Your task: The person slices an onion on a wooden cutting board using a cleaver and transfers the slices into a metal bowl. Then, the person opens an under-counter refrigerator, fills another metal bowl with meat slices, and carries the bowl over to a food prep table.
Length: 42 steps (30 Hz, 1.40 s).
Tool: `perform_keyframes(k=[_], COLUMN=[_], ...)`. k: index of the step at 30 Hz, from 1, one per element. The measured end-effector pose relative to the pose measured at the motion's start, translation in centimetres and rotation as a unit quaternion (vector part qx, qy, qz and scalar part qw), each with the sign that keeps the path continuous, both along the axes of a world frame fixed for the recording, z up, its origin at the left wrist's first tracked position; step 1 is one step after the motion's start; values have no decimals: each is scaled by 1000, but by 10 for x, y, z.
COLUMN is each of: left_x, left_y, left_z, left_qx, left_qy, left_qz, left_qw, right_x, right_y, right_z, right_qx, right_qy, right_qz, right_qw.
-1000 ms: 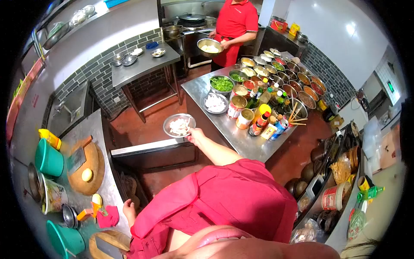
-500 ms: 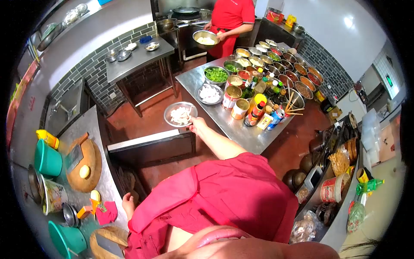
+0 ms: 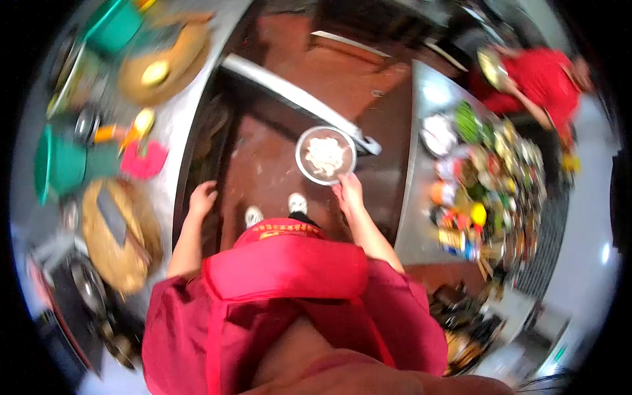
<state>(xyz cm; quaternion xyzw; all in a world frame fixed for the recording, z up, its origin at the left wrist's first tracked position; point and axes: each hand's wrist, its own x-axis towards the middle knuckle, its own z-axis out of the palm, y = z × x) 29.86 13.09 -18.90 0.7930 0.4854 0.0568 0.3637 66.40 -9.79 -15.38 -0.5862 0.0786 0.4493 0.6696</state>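
My right hand [image 3: 350, 189] grips the near rim of a shallow metal bowl [image 3: 307, 172]. Pale sliced pieces [image 3: 324, 155] lie in it; their kind is not clear. The bowl is in front of me, above the red floor. My left hand [image 3: 205, 197] holds nothing, its fingers loosely bent and a little apart, beside the edge of the left counter [image 3: 191, 122]. On that counter lies a cleaver [image 3: 113, 217] on a round wooden chopping board [image 3: 140, 214]. Farther along, a second board [image 3: 135, 79] carries a round yellow item [image 3: 155, 73].
To the right, a steel table [image 3: 416, 204] bears bottles, cans and several ingredient bowls, including green vegetables [image 3: 467, 123]. Behind it a person in red [image 3: 543, 82] holds a bowl [image 3: 491, 68]. Green tubs [image 3: 59, 163] line the left counter. A low metal-edged partition [image 3: 283, 89] crosses ahead.
My view has swung down and turned, so the left counter and my shoes now show. The bowl stays in my right hand, now in front of my body rather than beside the steel table.
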Motion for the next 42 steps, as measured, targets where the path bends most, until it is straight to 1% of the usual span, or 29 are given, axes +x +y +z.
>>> perform_keyframes(k=[1, 4, 5, 7, 8, 9, 11, 12, 13, 14, 15, 16, 17, 18, 19, 20, 21, 22, 23, 26, 28, 29, 31, 32, 35, 38, 41, 42], left_x=[0, -6, -6, -17, -5, -3, 10, 4, -2, -24, -61, -117, -132, -147, -162, -180, -195, -207, -216, -213, -210, -208, -206, -205, -205, -202, -202, -204], left_y=[-7, -14, -8, 7, 9, 18, 37, 52, 63, 82, 101, 124, 134, 144, 153, 162, 171, 181, 195, 235, 247, 254, 261, 262, 260, 246, 236, 233], left_z=[-12, -47, -62, -100, -117, -123, -124, -139, -155, -184, -218, -257, -261, -265, -269, -269, -269, -267, -270, -269, -270, -270, -272, -271, -270, -273, -273, -272], left_qx=[-13, 23, 38, 104, 142, 181, 157, 134, 153, 271, 384, 346, 329, 311, 291, 314, 322, 332, 320, 243, 205, 195, 180, 177, 168, 165, 159, 159], left_qy=[17, 51, 67, 70, 89, 102, 149, 188, 220, 227, 234, 275, 341, 406, 469, 526, 539, 550, 540, 454, 409, 392, 369, 362, 347, 336, 327, 323], left_qz=[16, 58, 65, 71, 88, 106, 230, 276, 348, 318, 281, 312, 309, 301, 288, 219, 169, 118, 104, 151, 182, 188, 196, 198, 202, 206, 215, 218], left_qw=[1000, 997, 995, 990, 982, 972, 949, 933, 898, 880, 848, 841, 825, 805, 783, 760, 760, 757, 772, 844, 870, 879, 891, 894, 900, 904, 906, 907], right_x=[-9, -53, -67, -90, -86, -93, -106, -110, -115, -119, -122, -125, -127, -130, -134, -138, -140, -133, -133, -132, -130, -128, -124, -120, -117, -125, -126, -124], right_y=[-3, -10, -5, -10, -18, -23, -27, -29, -31, -33, -37, -42, -45, -41, -46, -50, -54, -52, -52, -54, -55, -55, -51, -50, -19, -30, -17, -19], right_z=[-18, -82, -88, -124, -145, -162, -193, -205, -214, -224, -237, -251, -265, -266, -280, -293, -306, -304, -311, -331, -345, -348, -354, -355, -330, -352, -335, -336], right_qx=[-12, -1, -55, -52, -46, -58, -74, -73, -69, -66, -70, -74, -79, -80, -82, -83, -83, -109, -117, -130, -117, -123, -132, -149, -95, -73, -94, -91], right_qy=[15, 16, 47, 51, 67, 72, 72, 66, 57, 49, 42, 31, 20, 44, 14, -15, -46, -7, -23, -64, -76, -55, -11, -47, 16, -13, -26, -33], right_qz=[20, 79, 85, 144, 141, 159, 193, 195, 196, 197, 222, 246, 270, 244, 260, 277, 294, 326, 340, 368, 378, 377, 372, 412, 378, 365, 339, 346], right_qw=[1000, 997, 994, 987, 987, 983, 976, 976, 976, 977, 972, 966, 959, 965, 962, 957, 951, 939, 933, 919, 915, 916, 919, 898, 921, 928, 936, 933])
